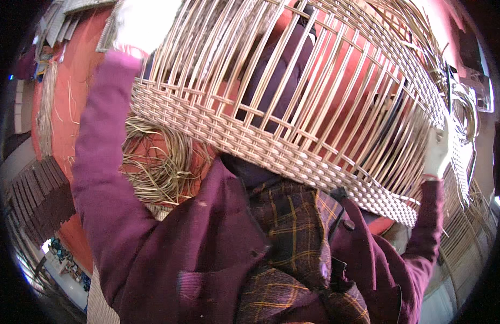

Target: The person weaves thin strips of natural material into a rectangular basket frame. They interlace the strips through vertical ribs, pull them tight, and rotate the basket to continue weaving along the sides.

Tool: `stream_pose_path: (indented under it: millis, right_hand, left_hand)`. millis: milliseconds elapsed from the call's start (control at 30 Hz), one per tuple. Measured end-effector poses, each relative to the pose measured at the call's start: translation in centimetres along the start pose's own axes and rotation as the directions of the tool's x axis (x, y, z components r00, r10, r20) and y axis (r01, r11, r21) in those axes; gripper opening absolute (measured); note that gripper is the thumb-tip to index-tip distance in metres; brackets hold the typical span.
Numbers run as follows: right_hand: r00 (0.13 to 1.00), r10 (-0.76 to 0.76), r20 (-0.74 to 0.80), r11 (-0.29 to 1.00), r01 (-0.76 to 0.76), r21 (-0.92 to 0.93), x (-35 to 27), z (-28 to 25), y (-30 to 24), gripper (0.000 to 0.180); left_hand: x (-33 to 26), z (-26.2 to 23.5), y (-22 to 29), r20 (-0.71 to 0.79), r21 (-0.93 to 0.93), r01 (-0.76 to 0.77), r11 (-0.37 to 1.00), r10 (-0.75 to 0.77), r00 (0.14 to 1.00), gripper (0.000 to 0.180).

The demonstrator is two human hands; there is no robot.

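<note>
A large, partly woven cane basket frame (293, 102) fills the upper middle of the view, lifted in front of me. Its band of tight weaving runs along the lower edge, with bare upright ribs above. My left hand (137, 27), in a white glove, grips the frame's upper left edge. My right hand (438, 154), also gloved white, grips the right end of the woven band. Both arms wear maroon sleeves, and my plaid scarf and maroon jacket (233, 254) fill the lower part.
A loose coil of cane strands (158, 162) lies on the red floor (71, 92) at the left. Dark woven panels (42, 194) lie stacked at the far left. More cane work and bundled rings (466, 116) stand at the right.
</note>
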State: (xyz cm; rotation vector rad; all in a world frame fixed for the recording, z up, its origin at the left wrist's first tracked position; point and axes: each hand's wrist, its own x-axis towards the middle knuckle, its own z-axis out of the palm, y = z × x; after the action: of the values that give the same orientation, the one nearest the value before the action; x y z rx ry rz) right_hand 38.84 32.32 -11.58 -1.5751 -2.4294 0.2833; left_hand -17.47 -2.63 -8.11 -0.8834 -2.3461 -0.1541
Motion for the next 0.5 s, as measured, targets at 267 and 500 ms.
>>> stream_pose_path:
  millis: [267, 500]
  right_hand:
    - [0.899, -0.435, -0.056, 0.897, 0.438, 0.067, -21.1, 1.4, -12.2, 0.049]
    - [0.820, -0.572, 0.034, 0.819, 0.569, 0.076, -24.1, 3.8, -6.9, 0.059]
  left_hand:
    - [-15.5, -12.0, 10.0, 0.091, -0.820, -0.317, 0.477, 0.654, 0.751, 0.031]
    - [-20.1, -12.8, 12.4, 0.189, -0.736, -0.392, 0.553, 0.723, 0.665, 0.070]
